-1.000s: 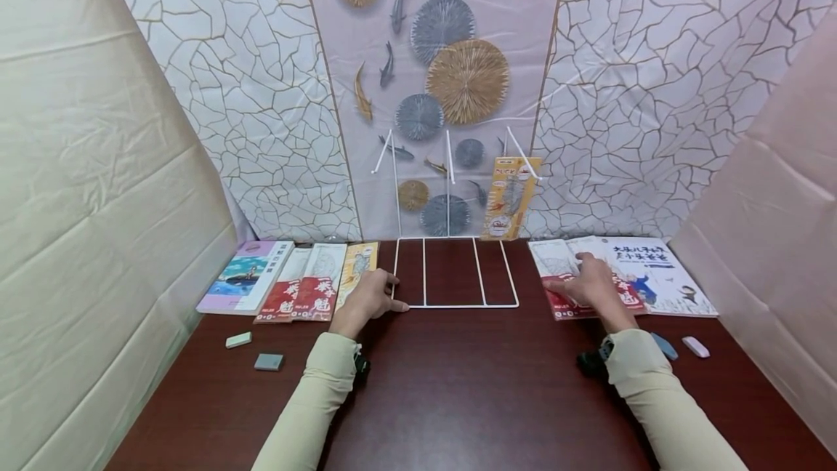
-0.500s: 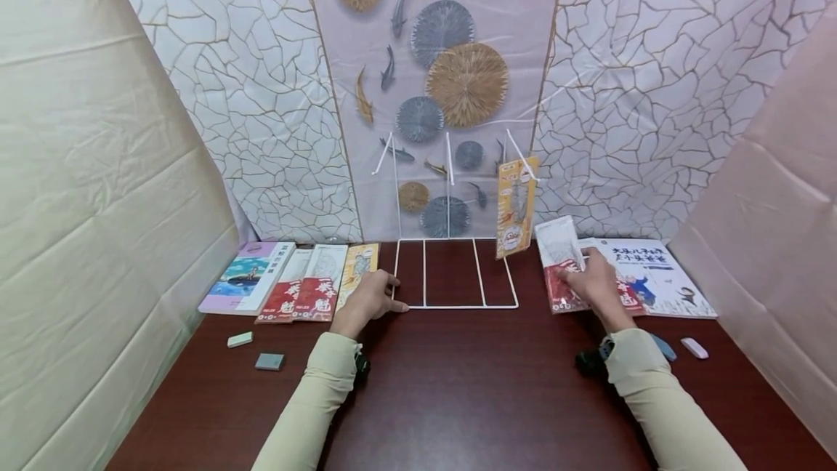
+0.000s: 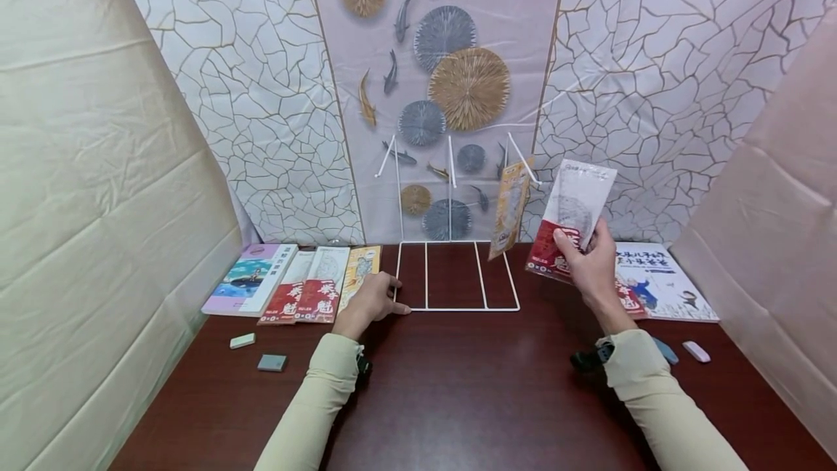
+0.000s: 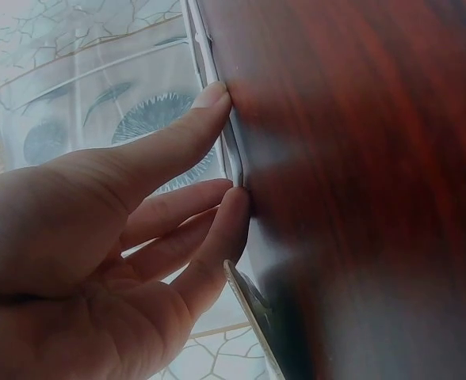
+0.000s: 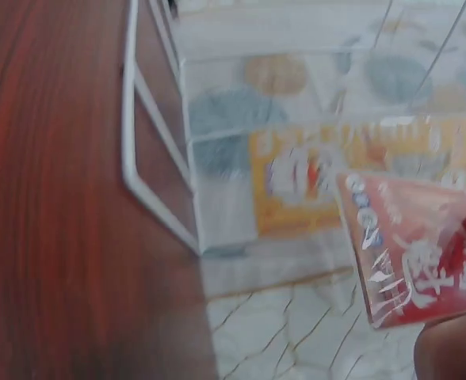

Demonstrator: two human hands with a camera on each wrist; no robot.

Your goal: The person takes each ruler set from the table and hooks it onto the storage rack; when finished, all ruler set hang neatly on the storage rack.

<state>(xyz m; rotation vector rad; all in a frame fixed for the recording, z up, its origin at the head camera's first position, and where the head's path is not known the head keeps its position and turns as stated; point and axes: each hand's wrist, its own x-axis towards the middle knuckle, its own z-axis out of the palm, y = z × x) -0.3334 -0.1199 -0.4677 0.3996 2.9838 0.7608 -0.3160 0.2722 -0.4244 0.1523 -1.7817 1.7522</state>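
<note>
Right grip point(image 3: 593, 262) on packet point(image 3: 580, 198) (fingers point(image 3: 602, 230) half-hidden)

The left arm point(image 3: 307, 405) is stretched forward, and the left hand point(image 3: 366, 304) is held low, its fingers point(image 4: 217, 245) bent and its thumb point(image 4: 189, 134) extended, the tips parted by a gap. The right arm point(image 3: 673, 402) is also reached forward, with the right hand point(image 3: 593, 267) held higher and closed in a pinch, its thumb laid in front and its other fingers partly hidden behind.
</note>
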